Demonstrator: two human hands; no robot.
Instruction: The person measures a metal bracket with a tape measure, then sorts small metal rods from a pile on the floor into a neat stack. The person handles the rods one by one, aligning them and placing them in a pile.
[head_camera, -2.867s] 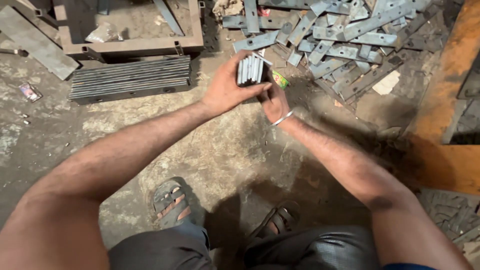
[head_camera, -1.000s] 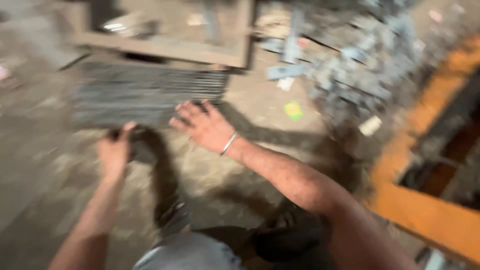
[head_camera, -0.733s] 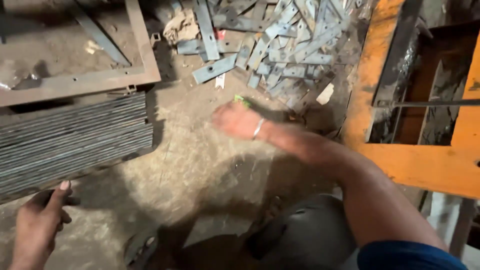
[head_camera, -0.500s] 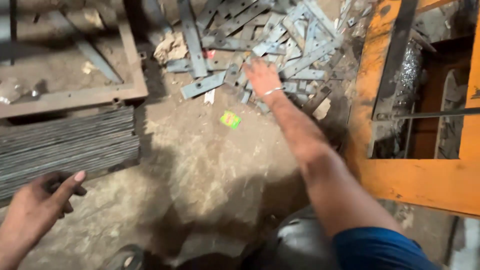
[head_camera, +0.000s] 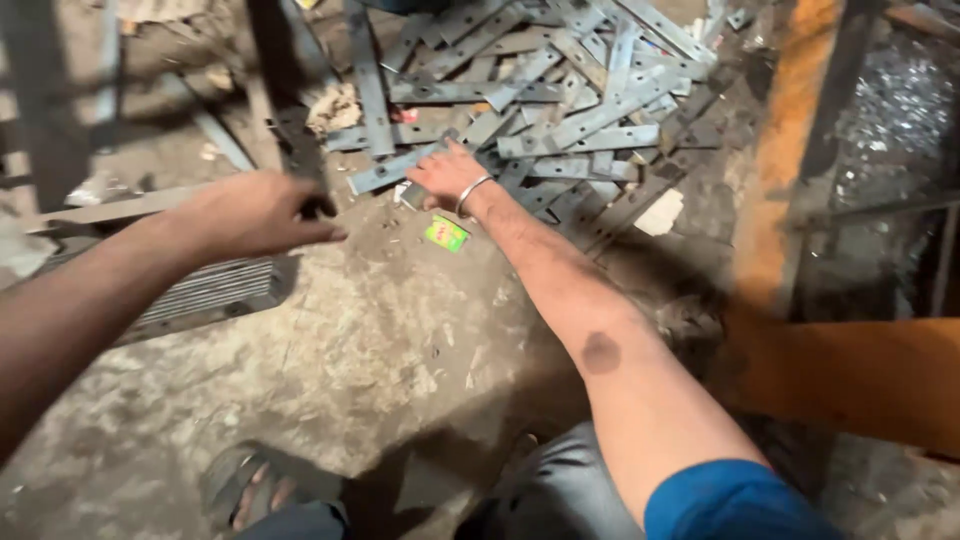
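A loose heap of grey flat metal strips (head_camera: 560, 110) with holes lies on the dirt floor ahead. My right hand (head_camera: 442, 175), with a metal bangle at the wrist, is stretched out and rests palm down on the near edge of the heap. Its fingers are spread over one long strip (head_camera: 385, 172) and not closed around it. My left hand (head_camera: 255, 212) hovers to the left, back upward and fingers pointing towards the heap. It holds nothing that I can see.
A neat stack of strips (head_camera: 205, 292) lies at the left under my left forearm. A small green packet (head_camera: 446, 233) lies below my right wrist. An orange machine frame (head_camera: 790, 170) stands on the right. My sandalled foot (head_camera: 245, 487) is at the bottom.
Both hands held a bundle of strips earlier. The left hand took it down to the left stack and came back empty, while the right hand reached out onto the heap.
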